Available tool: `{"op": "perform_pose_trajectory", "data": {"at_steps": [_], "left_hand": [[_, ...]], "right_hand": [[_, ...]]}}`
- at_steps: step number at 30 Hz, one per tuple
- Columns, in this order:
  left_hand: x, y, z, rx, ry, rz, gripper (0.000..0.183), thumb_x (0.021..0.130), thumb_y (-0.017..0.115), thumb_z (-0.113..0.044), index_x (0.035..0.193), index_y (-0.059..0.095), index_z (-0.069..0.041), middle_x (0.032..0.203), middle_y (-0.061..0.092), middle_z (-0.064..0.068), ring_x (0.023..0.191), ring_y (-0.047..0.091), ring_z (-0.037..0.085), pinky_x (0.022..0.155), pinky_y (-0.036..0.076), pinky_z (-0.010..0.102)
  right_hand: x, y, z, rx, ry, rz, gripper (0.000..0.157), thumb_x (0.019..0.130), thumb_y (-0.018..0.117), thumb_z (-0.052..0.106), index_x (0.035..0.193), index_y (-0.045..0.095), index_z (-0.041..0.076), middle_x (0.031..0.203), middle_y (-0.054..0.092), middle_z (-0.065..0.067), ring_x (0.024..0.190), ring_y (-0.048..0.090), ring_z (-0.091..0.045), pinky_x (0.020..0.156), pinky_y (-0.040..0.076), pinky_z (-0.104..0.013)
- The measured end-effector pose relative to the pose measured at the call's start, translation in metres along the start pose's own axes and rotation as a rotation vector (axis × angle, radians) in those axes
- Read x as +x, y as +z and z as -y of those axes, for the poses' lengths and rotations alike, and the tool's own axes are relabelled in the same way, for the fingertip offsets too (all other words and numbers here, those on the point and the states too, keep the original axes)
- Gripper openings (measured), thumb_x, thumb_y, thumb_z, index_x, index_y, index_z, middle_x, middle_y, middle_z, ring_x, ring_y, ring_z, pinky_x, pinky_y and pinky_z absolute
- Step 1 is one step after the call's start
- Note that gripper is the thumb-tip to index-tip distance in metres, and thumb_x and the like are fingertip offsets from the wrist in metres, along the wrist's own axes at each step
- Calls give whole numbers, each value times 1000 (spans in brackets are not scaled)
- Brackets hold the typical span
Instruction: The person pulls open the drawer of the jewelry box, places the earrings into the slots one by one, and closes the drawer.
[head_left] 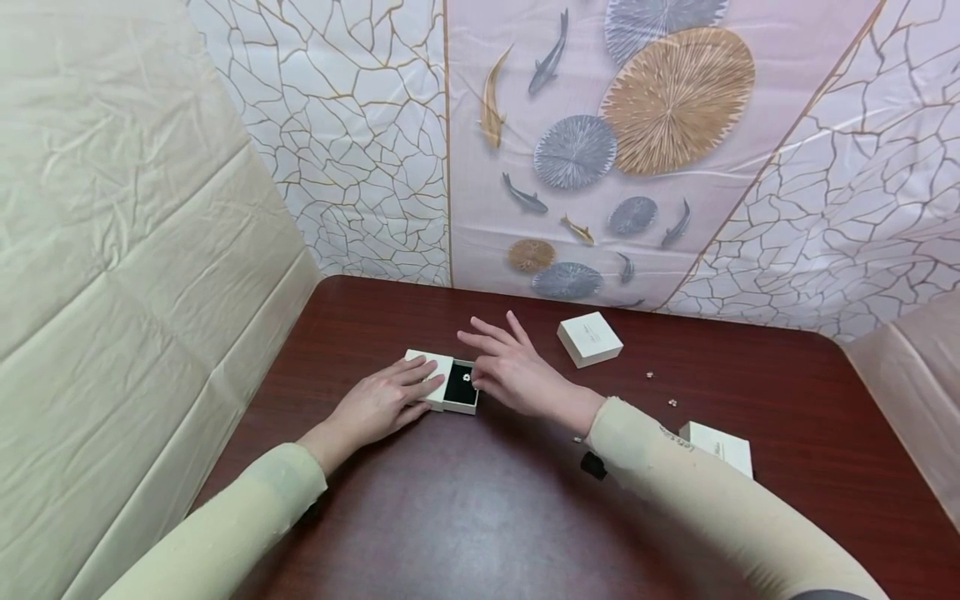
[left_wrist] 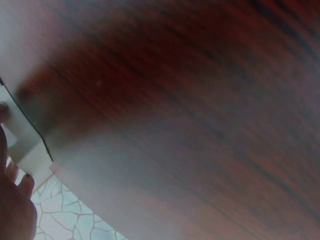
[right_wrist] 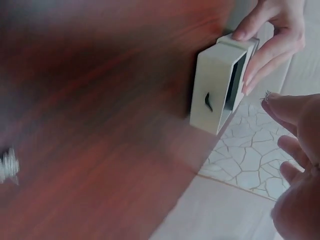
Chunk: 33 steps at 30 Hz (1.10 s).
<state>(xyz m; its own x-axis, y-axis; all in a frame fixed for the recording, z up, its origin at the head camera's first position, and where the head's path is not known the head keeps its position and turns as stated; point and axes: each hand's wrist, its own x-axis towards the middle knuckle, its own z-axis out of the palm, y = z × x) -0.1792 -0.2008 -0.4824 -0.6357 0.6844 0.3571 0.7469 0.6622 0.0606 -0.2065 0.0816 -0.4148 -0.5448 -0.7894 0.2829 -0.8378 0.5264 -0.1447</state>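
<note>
A small white drawer-style jewellery box [head_left: 460, 408] lies on the table, its tray partly slid out to the right and lined in black. My left hand [head_left: 384, 402] grips the box's outer sleeve, fingers across the top and thumb along the near side. Just above the open tray, my right hand [head_left: 517, 373] pinches a tiny sparkling flower-shaped earring [right_wrist: 267, 96] between thumb and index finger, the other fingers raised. Against the black lining the earring shows as a pale flower in the head view. A dark pull tab [right_wrist: 208, 102] sits on the tray's end.
A closed white box [head_left: 590, 339] stands at the back right; another white box [head_left: 720, 446] is partly hidden by the right sleeve. Small earrings [head_left: 672, 402] lie scattered on the right, near a black piece [head_left: 593, 465]. Patterned cloth [head_left: 375, 167] hangs behind the table.
</note>
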Motion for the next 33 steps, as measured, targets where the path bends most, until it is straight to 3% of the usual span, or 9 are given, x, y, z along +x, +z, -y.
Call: {"op": "perform_pose_trajectory", "data": {"at_steps": [4,10,21,33], "left_hand": [[0,0,0,-4,-2,4,50,97,80,-24,144,69,-10,147,65,16,138,61,36,115,49,49],[0,0,0,-14,1,6,51,97,80,-24,144,69,-9,149,64,15,140,60,35,116,49,49],[0,1,1,-16,8,-1,51,97,80,-25,144,69,-9,148,65,16,139,60,35,115,49,49],[-1,-1,1,-10,2,13,51,97,80,-25,144,69,-9,149,64,15,140,60,35,116,48,49]], "right_hand": [[1,5,2,81,41,14,6,96,79,13,91,77,16,159,55,-14,159,33,-37,127,6,-73],[5,14,5,120,71,30,7,96,79,12,91,76,16,160,54,-15,159,31,-37,126,5,-75],[11,28,4,100,111,76,11,96,80,13,87,74,17,159,53,-17,158,32,-40,121,13,-81],[13,34,2,95,131,103,12,97,79,15,86,74,16,161,51,-16,158,31,-41,121,12,-81]]}}
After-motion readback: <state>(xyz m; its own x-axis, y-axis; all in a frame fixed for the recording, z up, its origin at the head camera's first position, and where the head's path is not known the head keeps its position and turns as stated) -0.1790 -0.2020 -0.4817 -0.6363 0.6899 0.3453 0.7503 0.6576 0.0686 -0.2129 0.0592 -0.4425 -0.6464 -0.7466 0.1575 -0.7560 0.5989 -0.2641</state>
